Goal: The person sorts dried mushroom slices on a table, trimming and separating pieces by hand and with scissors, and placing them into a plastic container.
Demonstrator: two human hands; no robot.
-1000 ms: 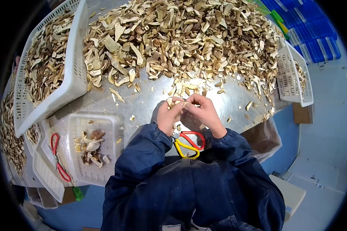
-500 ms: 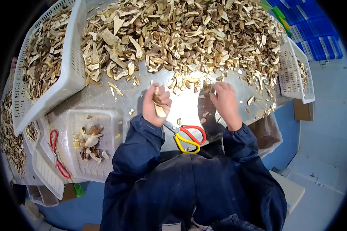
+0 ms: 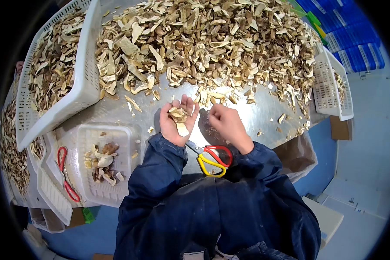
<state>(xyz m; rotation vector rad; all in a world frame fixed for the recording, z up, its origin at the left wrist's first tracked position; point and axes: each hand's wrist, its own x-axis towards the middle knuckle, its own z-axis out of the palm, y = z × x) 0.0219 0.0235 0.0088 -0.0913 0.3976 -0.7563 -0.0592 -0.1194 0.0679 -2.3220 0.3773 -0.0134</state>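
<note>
Palm up, my left hand (image 3: 174, 128) cups several dried mushroom slices (image 3: 179, 116), its fingers loosely curled about them. Just to the right, my right hand (image 3: 228, 124) is above the metal table with fingertips pinched together; what they hold, if anything, is hidden. Scissors (image 3: 212, 161) with one red and one yellow handle lie below my hands, close to the table's near edge, their blades partly covered by my left sleeve. Beyond both hands spreads a large heap of dried mushroom slices (image 3: 203, 47), with loose pieces scattered in front of it.
A tall white basket (image 3: 84, 78) of slices stands at the left, and a smaller one (image 3: 327, 82) at the right. Nearer left are a clear tray (image 3: 84, 173) with a few pieces and red-handled scissors (image 3: 61, 158). A lined bin (image 3: 301, 156) sits below the table's right edge.
My left hand has opened out from a closed grip, showing the slices in its palm. My right hand has moved left and nearer to me, away from the heap's edge, its fingers now curled in.
</note>
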